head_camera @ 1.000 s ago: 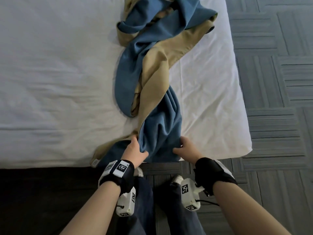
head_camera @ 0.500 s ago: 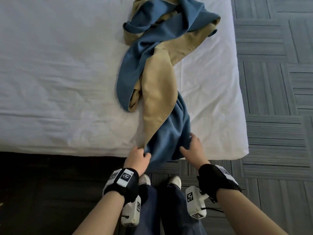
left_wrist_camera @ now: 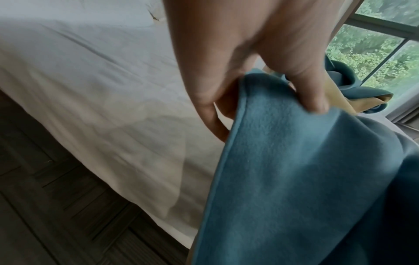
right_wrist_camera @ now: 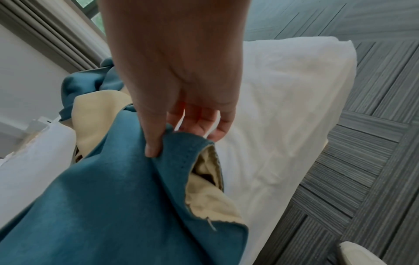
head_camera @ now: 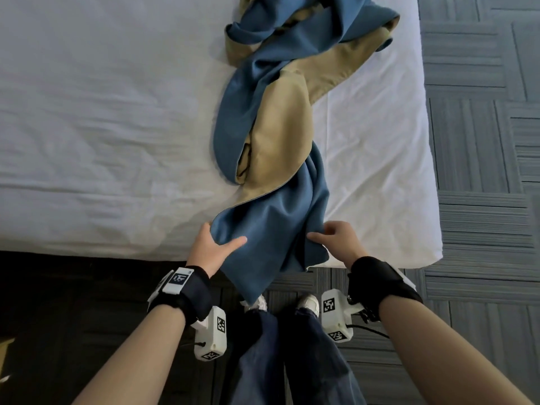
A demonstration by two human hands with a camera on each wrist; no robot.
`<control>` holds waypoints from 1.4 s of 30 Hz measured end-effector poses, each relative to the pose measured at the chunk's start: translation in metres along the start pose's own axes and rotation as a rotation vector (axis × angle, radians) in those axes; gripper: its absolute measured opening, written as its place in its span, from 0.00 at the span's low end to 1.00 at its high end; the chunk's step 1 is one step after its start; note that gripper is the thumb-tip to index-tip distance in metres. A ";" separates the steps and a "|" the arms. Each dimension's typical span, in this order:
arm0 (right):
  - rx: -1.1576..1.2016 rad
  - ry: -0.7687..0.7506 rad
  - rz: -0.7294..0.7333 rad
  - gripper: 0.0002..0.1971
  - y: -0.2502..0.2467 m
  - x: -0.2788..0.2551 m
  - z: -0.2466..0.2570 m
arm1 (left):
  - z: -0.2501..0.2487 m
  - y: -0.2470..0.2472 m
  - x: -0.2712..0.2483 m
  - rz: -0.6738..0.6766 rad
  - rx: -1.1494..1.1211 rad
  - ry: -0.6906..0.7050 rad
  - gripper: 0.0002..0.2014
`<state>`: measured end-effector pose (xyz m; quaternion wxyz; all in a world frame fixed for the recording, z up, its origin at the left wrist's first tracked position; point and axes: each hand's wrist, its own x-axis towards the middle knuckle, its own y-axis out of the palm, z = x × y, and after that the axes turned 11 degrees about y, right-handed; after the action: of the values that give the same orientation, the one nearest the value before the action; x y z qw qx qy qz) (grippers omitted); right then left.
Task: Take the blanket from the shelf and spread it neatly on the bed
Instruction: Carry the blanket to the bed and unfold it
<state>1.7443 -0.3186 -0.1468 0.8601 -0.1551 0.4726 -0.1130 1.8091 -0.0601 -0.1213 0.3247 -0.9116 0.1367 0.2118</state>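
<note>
A blue and tan blanket [head_camera: 271, 147] lies twisted in a long bunch across the white bed [head_camera: 102, 127], its near end hanging over the bed's front edge. My left hand [head_camera: 213, 244] grips the left edge of that blue end, thumb on top and fingers beneath, as the left wrist view shows on the blanket [left_wrist_camera: 294, 170]. My right hand [head_camera: 330, 238] pinches the right edge, where the blanket [right_wrist_camera: 113, 197] folds back to show its tan underside. The far end of the blanket is piled near the bed's back right corner.
Grey patterned carpet [head_camera: 482, 141] runs along the bed's right side and under my feet [head_camera: 306, 302]. The floor at lower left is dark. A window [left_wrist_camera: 374, 53] and curtain [right_wrist_camera: 56, 35] stand beyond the bed's far side.
Both hands have shifted their hold on the blanket's near end and drawn apart, so the blue end now hangs wider and flatter over the bed edge. The camera view moved slightly.
</note>
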 end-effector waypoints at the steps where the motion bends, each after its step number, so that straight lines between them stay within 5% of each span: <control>1: 0.027 -0.011 -0.018 0.18 -0.001 -0.003 -0.001 | 0.000 0.000 0.002 0.045 0.028 0.015 0.24; 5: 0.186 -0.038 0.034 0.04 -0.006 -0.019 0.001 | -0.003 0.000 0.008 0.065 0.132 0.085 0.14; 10: 0.242 -0.054 0.159 0.14 0.006 -0.026 0.004 | -0.003 0.004 0.013 0.078 0.181 0.077 0.13; 18: -0.469 -0.252 -0.327 0.13 -0.017 -0.029 -0.034 | 0.022 -0.024 0.011 0.024 0.486 -0.086 0.19; 20: -0.720 -0.193 -0.333 0.06 -0.031 -0.032 -0.054 | 0.032 -0.040 0.010 -0.005 0.555 -0.130 0.17; 24: -1.095 0.084 -0.164 0.17 -0.037 -0.035 -0.067 | 0.042 -0.053 0.012 -0.038 0.544 -0.178 0.19; 27: -0.919 0.105 -0.183 0.21 -0.031 -0.030 -0.048 | 0.037 -0.048 0.009 -0.013 0.540 -0.144 0.30; 31: -0.629 -0.118 -0.346 0.14 -0.026 -0.009 -0.017 | 0.023 -0.032 0.009 0.082 0.554 0.008 0.37; 36: -0.474 -0.030 -0.257 0.21 -0.034 0.025 0.003 | 0.010 -0.006 0.014 0.160 0.557 0.207 0.30; 42: -0.249 0.042 -0.189 0.14 -0.024 0.039 0.005 | 0.004 0.011 0.023 0.144 0.534 0.353 0.14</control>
<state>1.7682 -0.3530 -0.1652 0.8097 -0.3020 0.4840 -0.1374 1.8233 -0.0685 -0.1408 0.5077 -0.8050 0.3056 0.0294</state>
